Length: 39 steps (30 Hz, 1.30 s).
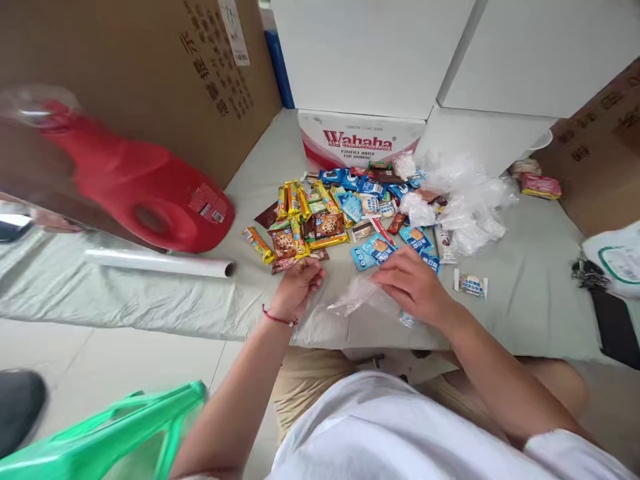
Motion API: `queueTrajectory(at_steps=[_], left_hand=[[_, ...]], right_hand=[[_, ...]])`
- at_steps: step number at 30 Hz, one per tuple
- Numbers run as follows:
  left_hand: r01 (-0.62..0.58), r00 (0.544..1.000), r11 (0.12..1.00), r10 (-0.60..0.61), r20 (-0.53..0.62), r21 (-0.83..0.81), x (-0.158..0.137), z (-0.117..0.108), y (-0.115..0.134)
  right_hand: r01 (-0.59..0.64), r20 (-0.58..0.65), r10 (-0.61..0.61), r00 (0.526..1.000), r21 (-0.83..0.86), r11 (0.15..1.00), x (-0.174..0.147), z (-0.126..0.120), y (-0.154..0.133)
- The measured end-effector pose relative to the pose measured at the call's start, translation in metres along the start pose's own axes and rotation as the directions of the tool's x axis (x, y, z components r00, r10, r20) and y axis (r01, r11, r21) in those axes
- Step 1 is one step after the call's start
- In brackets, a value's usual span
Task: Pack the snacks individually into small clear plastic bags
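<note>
Spanning the scene: covered surface (525, 293). Snack pile (327, 225) at far middle, crumpled plastic heap (470, 203) against its right side. Smaller: thin clear plastic (354, 297), maybe a bag, near middle. Looks light, limp, slippery, probably easy to tear; pinching an edge should suit. Right hand (416, 283): fingers closed on its right end. Left hand (299, 288): fingers curled at pile's near edge, can't tell if holding anything.

r. hand (414, 283) holds clear plastic (356, 297) in front of snack pile (327, 225); l. hand (299, 285) is nr. pile's front edge.
</note>
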<state>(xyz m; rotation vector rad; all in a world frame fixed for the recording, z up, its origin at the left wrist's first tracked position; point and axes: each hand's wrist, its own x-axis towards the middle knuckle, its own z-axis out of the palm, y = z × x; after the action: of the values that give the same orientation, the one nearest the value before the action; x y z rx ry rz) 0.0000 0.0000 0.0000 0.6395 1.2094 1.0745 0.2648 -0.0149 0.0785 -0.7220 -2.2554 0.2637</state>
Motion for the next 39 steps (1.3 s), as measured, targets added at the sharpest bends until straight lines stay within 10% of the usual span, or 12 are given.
queueTrajectory(at_steps=[5,15,23,29,39], left_hand=[[-0.008,0.999,1.000,0.007,-0.045,-0.021,-0.009,-0.010,0.005],[-0.328,0.862,0.829,0.067,0.502,0.453,-0.048,0.056,0.002],[0.006,0.927,0.999,-0.023,0.375,0.045,-0.046,0.055,-0.009],[-0.024,0.892,0.992,-0.035,0.451,0.124,-0.047,0.062,-0.017],[-0.152,0.987,0.960,0.160,0.015,-0.236,-0.039,-0.007,0.027]], right_hand=[[-0.057,0.036,0.058,0.998,-0.011,0.998,-0.055,-0.018,-0.018],[-0.105,-0.054,0.115,0.992,0.158,0.982,-0.053,0.001,-0.005],[-0.157,-0.105,0.199,0.974,0.318,0.935,-0.053,0.010,-0.004],[-0.156,-0.098,0.202,0.974,0.349,0.924,-0.048,0.018,-0.004],[-0.258,-0.141,0.299,0.944,0.253,0.932,-0.070,-0.019,0.014]])
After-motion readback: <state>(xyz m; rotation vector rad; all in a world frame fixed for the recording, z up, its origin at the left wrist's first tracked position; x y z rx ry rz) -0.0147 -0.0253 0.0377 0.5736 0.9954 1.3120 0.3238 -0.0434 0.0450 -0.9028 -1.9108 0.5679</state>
